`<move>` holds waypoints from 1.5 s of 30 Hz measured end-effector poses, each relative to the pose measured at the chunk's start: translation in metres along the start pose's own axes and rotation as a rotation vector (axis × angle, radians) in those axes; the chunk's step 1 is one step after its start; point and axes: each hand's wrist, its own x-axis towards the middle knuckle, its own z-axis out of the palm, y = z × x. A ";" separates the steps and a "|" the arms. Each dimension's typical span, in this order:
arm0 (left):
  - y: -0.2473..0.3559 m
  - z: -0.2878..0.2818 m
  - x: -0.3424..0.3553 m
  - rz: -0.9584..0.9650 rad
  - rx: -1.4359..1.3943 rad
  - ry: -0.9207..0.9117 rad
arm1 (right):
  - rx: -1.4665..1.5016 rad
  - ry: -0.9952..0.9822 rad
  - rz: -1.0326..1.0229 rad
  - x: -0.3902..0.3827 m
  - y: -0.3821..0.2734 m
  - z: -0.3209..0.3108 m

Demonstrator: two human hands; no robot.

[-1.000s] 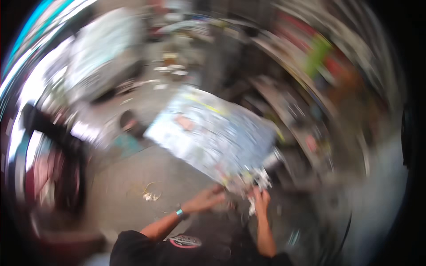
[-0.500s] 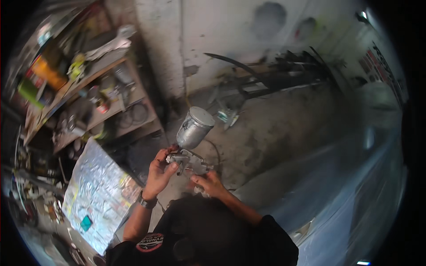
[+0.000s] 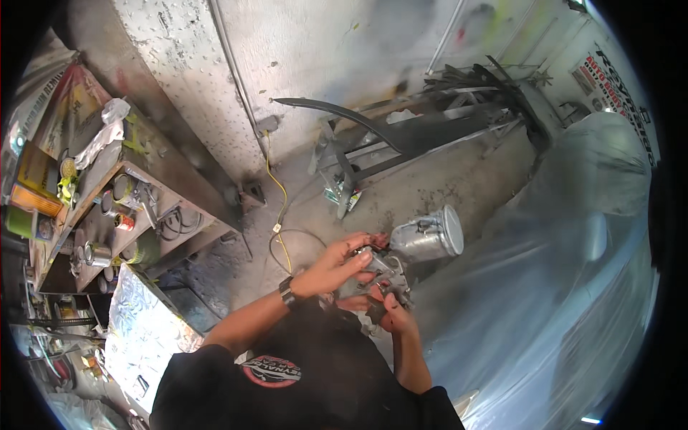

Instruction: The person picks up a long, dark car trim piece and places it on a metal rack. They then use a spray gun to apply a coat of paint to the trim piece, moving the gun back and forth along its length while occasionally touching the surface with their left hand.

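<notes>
Left hand (image 3: 334, 266) and right hand (image 3: 395, 316) curl around a metal spray gun (image 3: 390, 268), just below right of the frame's centre; its silver cup (image 3: 424, 239) tips rightward. Plastic sheeting (image 3: 516, 308) fills the lower right; cluttered shelves (image 3: 183, 178) stand at left.

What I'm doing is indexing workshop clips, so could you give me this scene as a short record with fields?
Held item: metal spray gun with a silver cup, its round end toward the right
Left hand: on the gun's body, near the cup
Right hand: at the gun's lower end
Left side: shelf unit with cans; shiny silvery sheet below it
Right side: large form under translucent plastic sheeting
Floor: yellow cord running from the wall
</notes>
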 end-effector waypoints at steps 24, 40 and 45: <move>-0.073 -0.162 0.147 -0.428 0.207 0.193 | -0.099 0.752 0.038 0.172 -0.085 -0.102; -0.101 -0.040 0.269 -0.606 0.195 -0.407 | -0.527 0.960 -0.017 0.165 -0.244 -0.340; -0.079 0.003 0.317 -0.498 0.121 -0.393 | -0.471 0.927 0.025 0.161 -0.271 -0.378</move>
